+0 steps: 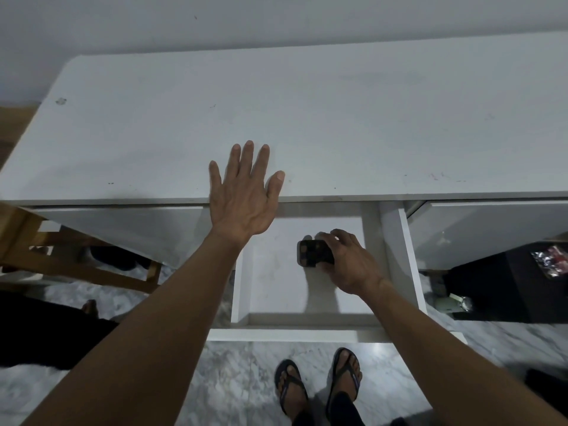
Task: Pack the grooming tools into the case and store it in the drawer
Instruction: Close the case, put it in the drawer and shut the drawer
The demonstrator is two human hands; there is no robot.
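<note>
Left hand [242, 195] lies flat, fingers spread, on the white desk [338, 118] edge; at four o'clock, right hand [350, 262] fingers grip the small black case [313, 253] inside the open white drawer [276, 290].

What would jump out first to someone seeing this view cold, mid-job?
The open white drawer pulled out below the desk edge, with the right hand setting a small black case down on its floor. Next, the left hand spread flat, fingers splayed, on the front edge of the white desk top. Two feet in sandals stand on the marbled floor just in front of the drawer.
</note>
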